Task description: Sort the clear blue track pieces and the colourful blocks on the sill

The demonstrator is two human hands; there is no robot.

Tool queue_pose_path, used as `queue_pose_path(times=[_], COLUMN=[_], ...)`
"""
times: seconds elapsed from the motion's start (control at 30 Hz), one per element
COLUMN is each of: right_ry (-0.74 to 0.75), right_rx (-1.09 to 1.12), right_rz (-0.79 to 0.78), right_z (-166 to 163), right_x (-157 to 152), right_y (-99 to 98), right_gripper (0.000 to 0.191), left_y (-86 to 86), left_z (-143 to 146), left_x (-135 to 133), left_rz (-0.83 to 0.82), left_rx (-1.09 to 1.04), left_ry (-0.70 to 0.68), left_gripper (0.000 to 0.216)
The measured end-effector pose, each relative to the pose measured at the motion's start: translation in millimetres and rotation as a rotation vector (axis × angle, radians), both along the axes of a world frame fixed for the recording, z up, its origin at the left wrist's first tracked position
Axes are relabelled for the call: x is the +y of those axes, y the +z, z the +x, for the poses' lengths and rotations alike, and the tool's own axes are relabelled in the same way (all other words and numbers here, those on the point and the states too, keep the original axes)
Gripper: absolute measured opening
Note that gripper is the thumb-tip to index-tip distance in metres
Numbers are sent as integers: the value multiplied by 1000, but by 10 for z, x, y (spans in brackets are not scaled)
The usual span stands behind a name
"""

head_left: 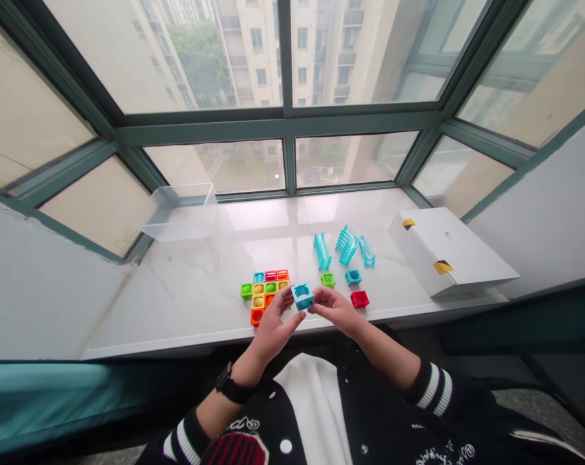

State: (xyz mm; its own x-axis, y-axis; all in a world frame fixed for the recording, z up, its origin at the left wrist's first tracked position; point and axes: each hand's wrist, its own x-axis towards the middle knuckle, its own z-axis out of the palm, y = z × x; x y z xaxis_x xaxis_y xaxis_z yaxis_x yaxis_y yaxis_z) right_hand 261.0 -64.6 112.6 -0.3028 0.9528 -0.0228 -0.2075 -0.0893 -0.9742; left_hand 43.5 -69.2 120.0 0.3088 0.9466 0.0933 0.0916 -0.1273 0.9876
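Note:
A blue cube block [303,296] with a round hollow is held up between my two hands, above the front of the sill. My left hand [276,326] grips its left side, fingers behind and thumb in front. The fingertips of my right hand [339,311] pinch its right side. Under and left of my left hand lies a cluster of coloured cube blocks [258,289] in green, blue, red, yellow and orange, partly hidden by that hand. Near my right hand lie a green block [328,279], a blue block [353,277] and a red block [359,299], apart from one another.
Three clear turquoise track pieces [347,245] lie behind the loose blocks. A transparent plastic bin [181,216] stands at the back left. On the right sits a white box [447,248] with yellow-black tabs. Windows [287,132] border the white sill [186,303].

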Motion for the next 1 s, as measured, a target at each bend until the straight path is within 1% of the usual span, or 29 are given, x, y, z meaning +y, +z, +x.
queue_pose_path(times=[0.07,0.17,0.27,0.37,0.47,0.53,0.63,0.73,0.87,1.0], right_ry=[27,3,-61,-75,-44,-34,-66,-110,-151,-190], right_rx=[-32,-205,-341,-381,-400,-408,-417,-442,-479,-492], right_rz=[18,131,244,328,433,470,475,465,449,389], right_z=[-17,19,73,94,81,72,92,183,408,661], right_x=[-16,-20,-8,-1,-8,-18,-34,-42,-41,-59], right_y=[-5,-17,4,76,157,186,189,181,179,144], right_gripper=[33,32,45,59,61,61,59,55,52,55], left_y=[31,74,141,205,214,192,162,172,196,156], left_z=[17,-9,-45,-54,-38,-18,32,118,299,564], left_x=[-10,-21,-37,-51,-46,-33,-2,44,146,277], left_rz=[-14,-23,-11,44,112,142,171,195,191,179], left_rx=[-52,-39,29,85,129,152,182,220,275,314], left_ry=[30,75,97,94,80,78,64,32,-38,-121], left_gripper=[55,50,50,46,42,42,43,42,45,46])
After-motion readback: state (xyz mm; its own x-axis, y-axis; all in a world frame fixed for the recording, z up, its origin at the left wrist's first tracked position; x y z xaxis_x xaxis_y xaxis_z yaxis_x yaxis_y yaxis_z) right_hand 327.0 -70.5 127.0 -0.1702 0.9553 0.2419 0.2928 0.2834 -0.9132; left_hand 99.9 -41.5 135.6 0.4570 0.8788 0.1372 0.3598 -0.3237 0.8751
